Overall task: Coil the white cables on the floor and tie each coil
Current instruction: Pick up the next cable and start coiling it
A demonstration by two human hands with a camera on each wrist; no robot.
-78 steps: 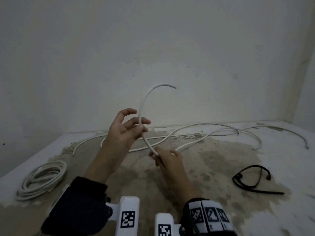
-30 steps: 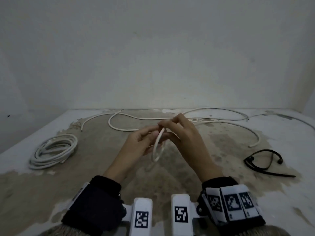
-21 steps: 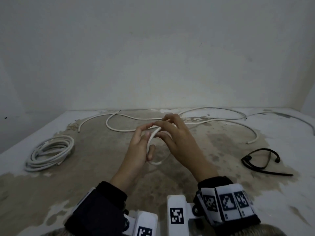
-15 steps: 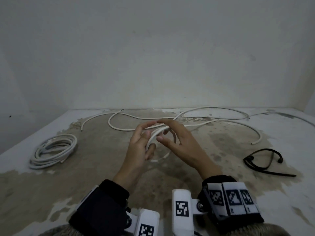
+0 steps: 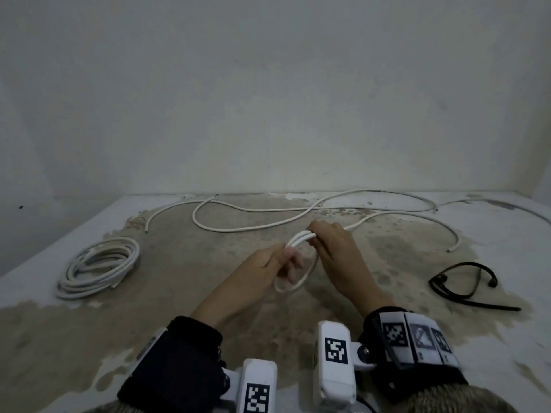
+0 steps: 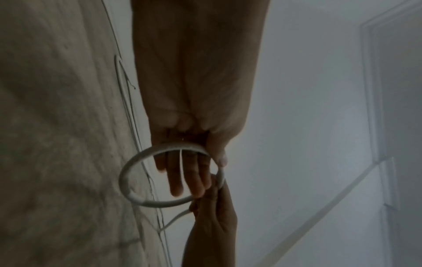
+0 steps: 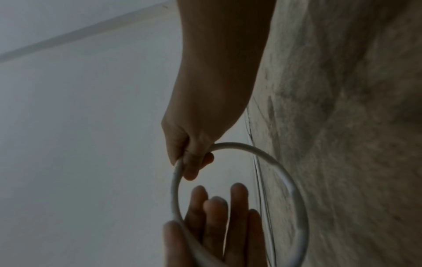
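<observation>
Head view: both hands raised above the stained floor [image 5: 179,263], a small loop of white cable [image 5: 293,281] between them. Left hand [image 5: 268,263] pinches the loop's near-left top, its other fingers passed through the ring. Right hand [image 5: 334,245] clamps the two strands at the loop's upper right; the cable's slack trails from there across the floor toward the wall. A finished white coil [image 5: 98,265] lies on the floor well left of the hands; a black cord [image 5: 465,281] lies well to the right. Left wrist view: loop [image 6: 169,173] hangs round the extended fingers [image 6: 175,180], thumb pressed on its rim. Right wrist view: right hand [image 7: 194,144] curled tight on the loop [image 7: 274,166]; left hand's fingers [image 7: 217,213] show through the ring.
</observation>
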